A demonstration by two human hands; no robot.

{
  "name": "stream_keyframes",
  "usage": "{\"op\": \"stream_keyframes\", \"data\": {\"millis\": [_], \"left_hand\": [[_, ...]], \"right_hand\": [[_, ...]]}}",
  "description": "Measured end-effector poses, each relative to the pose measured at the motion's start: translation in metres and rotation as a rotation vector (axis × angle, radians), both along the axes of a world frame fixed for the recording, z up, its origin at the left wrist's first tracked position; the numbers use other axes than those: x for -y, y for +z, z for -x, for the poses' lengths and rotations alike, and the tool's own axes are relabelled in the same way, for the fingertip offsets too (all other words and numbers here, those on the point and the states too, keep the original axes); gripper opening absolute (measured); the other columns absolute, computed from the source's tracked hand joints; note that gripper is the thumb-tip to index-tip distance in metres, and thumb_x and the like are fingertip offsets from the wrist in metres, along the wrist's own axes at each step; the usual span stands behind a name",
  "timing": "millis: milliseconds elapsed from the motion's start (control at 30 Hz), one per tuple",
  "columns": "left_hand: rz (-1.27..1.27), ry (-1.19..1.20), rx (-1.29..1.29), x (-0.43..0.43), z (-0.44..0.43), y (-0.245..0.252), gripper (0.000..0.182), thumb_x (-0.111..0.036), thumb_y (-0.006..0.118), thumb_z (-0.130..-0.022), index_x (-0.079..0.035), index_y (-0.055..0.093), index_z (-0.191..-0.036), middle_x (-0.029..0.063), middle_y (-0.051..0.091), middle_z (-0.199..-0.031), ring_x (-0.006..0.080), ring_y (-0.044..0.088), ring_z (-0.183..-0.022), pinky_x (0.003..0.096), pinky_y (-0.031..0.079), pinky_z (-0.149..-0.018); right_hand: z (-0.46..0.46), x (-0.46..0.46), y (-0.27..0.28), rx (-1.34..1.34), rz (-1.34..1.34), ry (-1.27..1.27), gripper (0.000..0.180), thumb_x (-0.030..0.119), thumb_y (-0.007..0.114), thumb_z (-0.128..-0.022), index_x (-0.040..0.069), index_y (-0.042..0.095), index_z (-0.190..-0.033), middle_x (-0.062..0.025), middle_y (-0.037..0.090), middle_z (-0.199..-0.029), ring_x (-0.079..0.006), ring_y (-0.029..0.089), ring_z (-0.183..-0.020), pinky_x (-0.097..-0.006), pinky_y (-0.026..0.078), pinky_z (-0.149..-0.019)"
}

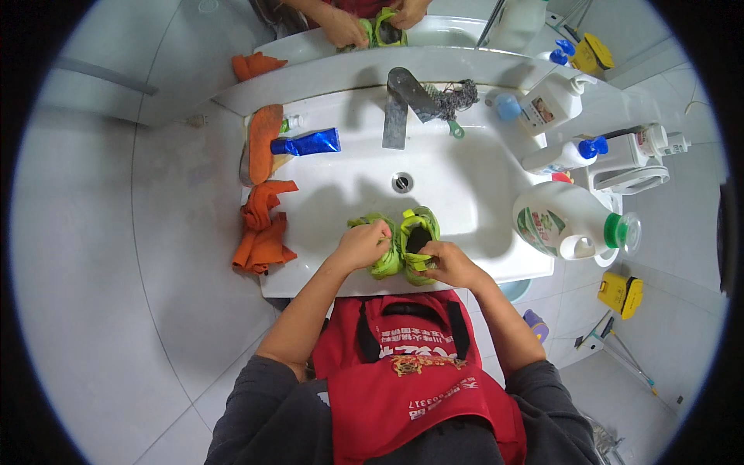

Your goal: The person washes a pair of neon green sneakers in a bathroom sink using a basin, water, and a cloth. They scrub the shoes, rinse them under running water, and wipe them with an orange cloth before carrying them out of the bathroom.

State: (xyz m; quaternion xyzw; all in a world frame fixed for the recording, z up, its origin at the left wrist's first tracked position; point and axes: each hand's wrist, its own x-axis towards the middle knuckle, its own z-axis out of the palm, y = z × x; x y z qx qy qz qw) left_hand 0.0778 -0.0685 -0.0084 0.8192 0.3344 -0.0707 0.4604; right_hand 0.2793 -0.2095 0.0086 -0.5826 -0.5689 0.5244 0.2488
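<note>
Two yellow-green shoes stand side by side at the near edge of a white sink (325, 180), toes toward me. My left hand (365, 244) is over the left shoe (385, 266), its fingers curled at the opening; what they pinch is hidden. The right shoe (429, 221) shows a dark inside, and my right hand (450, 263) grips its tongue area with thumb and fingers. Beyond the shoes lie the round drain (402, 182) and the grey metal faucet (396, 119).
Orange cloths (264, 232), an orange insole (265, 142) and a blue tube (308, 142) lie along the left rim. On the right stand a large detergent bottle (561, 218) and pump bottles (552, 104). Wire scrubber (459, 99) sits beside the faucet.
</note>
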Motion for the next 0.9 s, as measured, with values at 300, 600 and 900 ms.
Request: {"op": "stream_keyframes", "data": {"millis": [300,600,900], "left_hand": [[-0.092,-0.132,0.099,0.027,-0.028,0.029,0.045,-0.037,0.068,-0.069,-0.005,0.049,-0.095,0.0133,0.061,-0.068,0.0356,0.061,-0.068,0.0439,0.046,-0.069],[-0.125,-0.209,0.364,0.044,-0.005,0.025,0.022,-0.022,0.066,-0.075,-0.013,0.053,-0.091,0.0084,0.062,-0.077,0.0321,0.059,-0.075,0.042,0.042,-0.073],[-0.411,0.113,0.741,0.0,0.024,0.05,0.019,-0.024,0.069,-0.081,-0.009,0.065,-0.092,0.0098,0.067,-0.084,0.0282,0.064,-0.078,0.0387,0.049,-0.074]], "right_hand": [[-0.006,-0.04,0.01,0.344,0.667,-0.002,0.092,0.079,0.023,-0.083,0.0,0.07,-0.084,-0.0161,0.067,-0.076,-0.0292,0.065,-0.083,-0.0368,0.048,-0.079],[-0.004,-0.065,-0.01,0.257,0.602,0.163,0.07,0.064,0.059,-0.073,-0.003,0.068,-0.088,-0.0143,0.067,-0.081,-0.0231,0.063,-0.076,-0.0349,0.049,-0.069],[0.002,-0.04,-0.02,0.307,0.49,0.062,0.04,0.025,0.072,-0.072,0.0,0.065,-0.102,-0.0173,0.068,-0.094,-0.0278,0.065,-0.087,-0.0374,0.049,-0.078]]}}
